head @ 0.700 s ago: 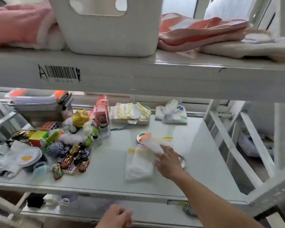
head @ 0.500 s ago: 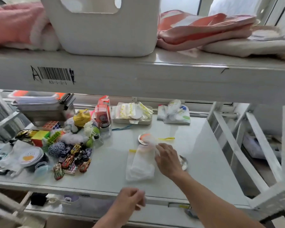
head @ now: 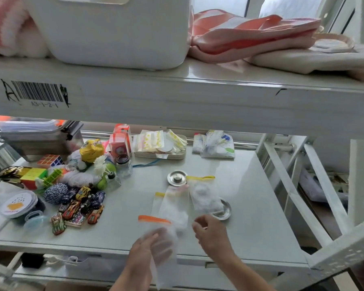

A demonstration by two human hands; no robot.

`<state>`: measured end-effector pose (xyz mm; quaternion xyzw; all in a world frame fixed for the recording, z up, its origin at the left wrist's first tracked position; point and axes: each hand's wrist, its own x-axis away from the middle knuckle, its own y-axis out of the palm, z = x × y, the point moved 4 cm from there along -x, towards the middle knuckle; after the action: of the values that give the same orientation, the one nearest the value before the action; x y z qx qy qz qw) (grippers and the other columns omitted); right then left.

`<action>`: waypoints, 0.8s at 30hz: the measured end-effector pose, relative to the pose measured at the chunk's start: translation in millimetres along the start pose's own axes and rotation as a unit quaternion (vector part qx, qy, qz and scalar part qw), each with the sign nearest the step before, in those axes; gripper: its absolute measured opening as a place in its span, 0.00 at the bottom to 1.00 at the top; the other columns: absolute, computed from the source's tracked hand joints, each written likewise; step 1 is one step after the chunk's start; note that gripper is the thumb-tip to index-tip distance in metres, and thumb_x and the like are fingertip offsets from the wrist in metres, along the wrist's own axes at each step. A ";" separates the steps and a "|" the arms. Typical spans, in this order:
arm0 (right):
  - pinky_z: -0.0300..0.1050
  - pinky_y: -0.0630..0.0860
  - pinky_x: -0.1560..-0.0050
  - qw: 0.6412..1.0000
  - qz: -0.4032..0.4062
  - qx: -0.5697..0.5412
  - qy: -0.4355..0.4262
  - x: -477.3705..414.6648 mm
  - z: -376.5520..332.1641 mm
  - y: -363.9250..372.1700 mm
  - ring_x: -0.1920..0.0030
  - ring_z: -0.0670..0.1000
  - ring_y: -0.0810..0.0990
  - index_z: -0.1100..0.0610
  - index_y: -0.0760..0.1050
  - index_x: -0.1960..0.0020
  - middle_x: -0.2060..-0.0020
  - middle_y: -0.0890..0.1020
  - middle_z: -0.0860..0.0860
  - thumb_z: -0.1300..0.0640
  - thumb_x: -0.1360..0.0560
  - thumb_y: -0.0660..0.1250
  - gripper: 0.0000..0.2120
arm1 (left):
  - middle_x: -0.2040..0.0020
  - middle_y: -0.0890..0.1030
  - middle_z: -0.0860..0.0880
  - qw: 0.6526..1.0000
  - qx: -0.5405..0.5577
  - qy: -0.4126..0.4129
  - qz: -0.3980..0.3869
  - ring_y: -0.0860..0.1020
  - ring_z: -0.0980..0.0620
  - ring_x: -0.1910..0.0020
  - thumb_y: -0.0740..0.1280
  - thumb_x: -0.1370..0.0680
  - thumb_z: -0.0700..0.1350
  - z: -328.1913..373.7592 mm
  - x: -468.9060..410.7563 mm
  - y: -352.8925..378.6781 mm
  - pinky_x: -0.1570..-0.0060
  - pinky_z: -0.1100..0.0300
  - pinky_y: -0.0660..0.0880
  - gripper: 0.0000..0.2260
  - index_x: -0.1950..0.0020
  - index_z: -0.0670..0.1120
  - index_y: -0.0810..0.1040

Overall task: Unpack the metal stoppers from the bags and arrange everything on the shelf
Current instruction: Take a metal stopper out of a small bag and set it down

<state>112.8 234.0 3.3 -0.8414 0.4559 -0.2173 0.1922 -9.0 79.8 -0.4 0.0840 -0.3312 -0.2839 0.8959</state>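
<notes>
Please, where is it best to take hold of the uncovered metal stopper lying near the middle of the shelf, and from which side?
Grip the metal stopper by its thin outer rim, coming from above, probably with the right hand. It lies flat with a raised centre, so the sides offer little to pinch. The yellow-strip bag lies close on its right; approach from the front-left.

Grey shelf (head: 250, 206): bare metal stopper (head: 177, 177) mid-surface. Just right of it and toward the front, yellow-strip bags (head: 204, 196), one covering a second stopper (head: 222, 209). Far left of it: toy cars (head: 78, 211), Rubik's cube (head: 50, 161). Behind it: white tray (head: 160, 153).
</notes>
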 end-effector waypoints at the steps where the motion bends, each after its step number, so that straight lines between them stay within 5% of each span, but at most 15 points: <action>1: 0.55 0.82 0.55 0.999 -0.005 0.014 0.039 -10.2 0.4 3.9 0.60 0.52 0.84 0.53 0.79 0.56 0.65 0.84 0.47 0.45 0.33 0.66 0.13 | 0.64 0.84 0.38 1.000 0.005 -0.009 -0.002 0.82 0.39 0.64 0.60 0.20 0.32 1.3 1.7 -4.1 0.67 0.51 0.81 0.10 0.52 0.37 0.81; 5: 0.45 0.73 0.55 0.991 0.013 0.090 0.101 -37.0 -4.5 26.1 0.49 0.56 0.81 0.58 0.77 0.49 0.52 0.84 0.53 0.42 0.28 0.68 0.20 | 0.70 0.82 0.36 1.000 0.017 -0.009 -0.007 0.82 0.40 0.77 0.63 0.24 0.28 7.4 9.6 -16.1 0.78 0.54 0.80 0.06 0.55 0.32 0.79; 8: 0.43 0.71 0.58 0.983 0.040 0.137 0.116 -42.7 -11.8 37.3 0.49 0.57 0.83 0.55 0.81 0.52 0.53 0.85 0.54 0.46 0.29 0.68 0.14 | 0.71 0.83 0.35 0.998 0.060 -0.008 -0.026 0.82 0.40 0.76 0.65 0.30 0.30 6.8 12.7 -24.5 0.78 0.54 0.79 0.09 0.67 0.33 0.84; 11: 0.42 0.74 0.58 0.986 0.045 0.109 0.122 -46.3 -16.1 43.7 0.53 0.55 0.84 0.53 0.82 0.57 0.58 0.86 0.52 0.54 0.30 0.68 0.05 | 0.66 0.84 0.32 0.990 0.135 -0.037 -0.013 0.83 0.35 0.72 0.60 0.21 0.33 -1.1 8.5 -40.5 0.74 0.47 0.81 0.20 0.67 0.36 0.86; 14: 0.47 0.75 0.61 0.996 0.063 -0.016 0.069 -45.9 -34.1 37.9 0.63 0.54 0.80 0.56 0.78 0.64 0.69 0.81 0.50 0.57 0.30 0.69 0.05 | 0.61 0.85 0.32 0.987 0.138 -0.081 -0.001 0.84 0.32 0.68 0.58 0.19 0.38 -3.7 8.3 -51.2 0.68 0.41 0.81 0.14 0.53 0.35 0.83; 17: 0.46 0.63 0.68 0.982 0.027 -0.185 0.033 -46.1 -70.4 20.3 0.68 0.52 0.68 0.55 0.71 0.70 0.73 0.71 0.51 0.60 0.32 0.68 0.10 | 0.55 0.86 0.33 0.989 0.111 -0.097 0.010 0.85 0.32 0.63 0.58 0.18 0.42 2.6 12.1 -49.0 0.60 0.42 0.80 0.13 0.41 0.37 0.78; 20: 0.47 0.70 0.62 0.924 -0.070 -0.376 0.022 -36.9 -111.7 2.0 0.60 0.58 0.75 0.57 0.75 0.66 0.64 0.76 0.60 0.62 0.36 0.65 0.01 | 0.45 0.84 0.33 0.990 0.096 -0.101 0.000 0.83 0.31 0.52 0.60 0.19 0.44 10.8 9.0 -44.3 0.45 0.37 0.75 0.17 0.34 0.37 0.75; 22: 0.51 0.80 0.56 0.863 -0.150 -0.482 -0.002 -15.2 -130.1 -10.5 0.54 0.64 0.83 0.64 0.73 0.60 0.57 0.81 0.65 0.68 0.30 0.60 0.03 | 0.42 0.83 0.35 0.991 0.097 -0.093 -0.019 0.81 0.30 0.45 0.61 0.19 0.46 16.0 4.7 -39.1 0.43 0.38 0.74 0.17 0.33 0.39 0.76; 24: 0.53 0.83 0.56 0.845 -0.187 -0.499 -0.029 12.6 -136.1 -14.9 0.53 0.64 0.85 0.64 0.73 0.63 0.58 0.84 0.62 0.73 0.27 0.55 0.12 | 0.41 0.84 0.36 0.987 0.129 -0.091 -0.042 0.79 0.31 0.40 0.61 0.19 0.50 21.2 3.0 -32.0 0.45 0.40 0.75 0.19 0.34 0.41 0.77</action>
<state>55.5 213.9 126.7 -0.8989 0.3311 0.0324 -0.2852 -35.2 52.6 6.7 0.1866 -0.4414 -0.2826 0.8310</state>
